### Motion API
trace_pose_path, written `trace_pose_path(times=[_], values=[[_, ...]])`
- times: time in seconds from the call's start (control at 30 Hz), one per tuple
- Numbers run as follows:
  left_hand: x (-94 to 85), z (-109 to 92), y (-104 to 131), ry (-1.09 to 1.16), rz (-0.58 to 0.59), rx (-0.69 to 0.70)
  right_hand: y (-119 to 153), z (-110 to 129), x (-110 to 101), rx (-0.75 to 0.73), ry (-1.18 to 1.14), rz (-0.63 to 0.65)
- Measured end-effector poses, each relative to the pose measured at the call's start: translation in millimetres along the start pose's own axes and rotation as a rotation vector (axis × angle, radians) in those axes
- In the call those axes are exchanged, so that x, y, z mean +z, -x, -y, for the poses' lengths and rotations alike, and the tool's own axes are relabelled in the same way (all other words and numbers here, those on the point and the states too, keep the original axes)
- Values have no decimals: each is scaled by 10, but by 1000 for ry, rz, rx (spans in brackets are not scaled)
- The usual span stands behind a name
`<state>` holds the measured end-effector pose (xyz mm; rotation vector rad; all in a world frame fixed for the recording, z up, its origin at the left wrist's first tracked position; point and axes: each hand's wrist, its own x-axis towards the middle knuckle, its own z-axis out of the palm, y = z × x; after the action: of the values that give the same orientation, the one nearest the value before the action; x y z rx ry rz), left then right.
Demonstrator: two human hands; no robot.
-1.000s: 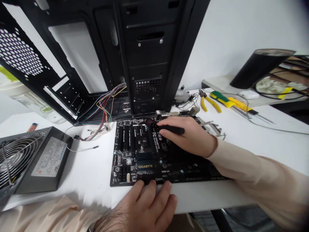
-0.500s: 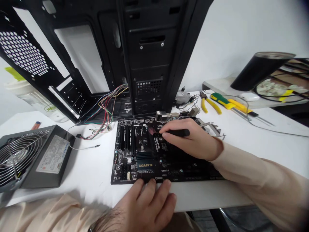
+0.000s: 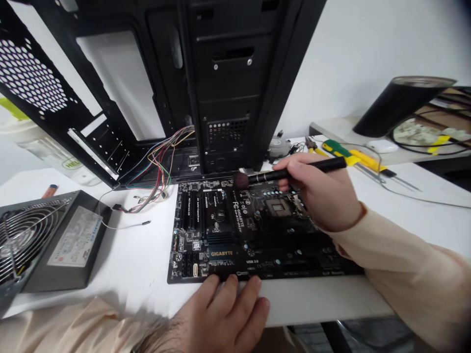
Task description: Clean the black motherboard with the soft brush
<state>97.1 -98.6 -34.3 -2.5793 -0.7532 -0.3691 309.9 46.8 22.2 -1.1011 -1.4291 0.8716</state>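
A black motherboard (image 3: 265,252) marked GIGABYTE lies flat on the white table, its processor socket uncovered. My right hand (image 3: 324,191) grips a black-handled brush (image 3: 265,175) above the board's far part. The brush's dark, purplish bristles are at the far edge near the metal ports; whether they touch is hard to tell. My left hand (image 3: 228,314) rests with its fingers stretched out, fingertips at the board's near edge, holding nothing.
Behind the board stands a black computer case (image 3: 228,88) with loose coloured wires (image 3: 158,162). A power supply (image 3: 55,240) sits at left. Pliers (image 3: 312,146), a green-yellow screwdriver (image 3: 336,149) and a cooler fan (image 3: 277,147) lie at the back right, near a black cylinder (image 3: 401,105).
My right hand has drawn the brush back from the middle of the board toward its far edge and to the right, uncovering the socket. My left hand stays in place.
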Motion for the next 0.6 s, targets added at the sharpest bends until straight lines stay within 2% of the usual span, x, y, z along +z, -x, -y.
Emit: trace_pose_path(times=[0.07,0.2,0.33,0.6], values=[[2,0,5,0,2,6,3,13,-11,-93,153,25],[11,6,-9,4,3,2,7,4,-14,-242,422,159],[13,8,-29,8,-9,2,-8,-22,-29,-241,529,254],[12,11,-32,3,-35,8,-27,13,-63,-239,560,237]])
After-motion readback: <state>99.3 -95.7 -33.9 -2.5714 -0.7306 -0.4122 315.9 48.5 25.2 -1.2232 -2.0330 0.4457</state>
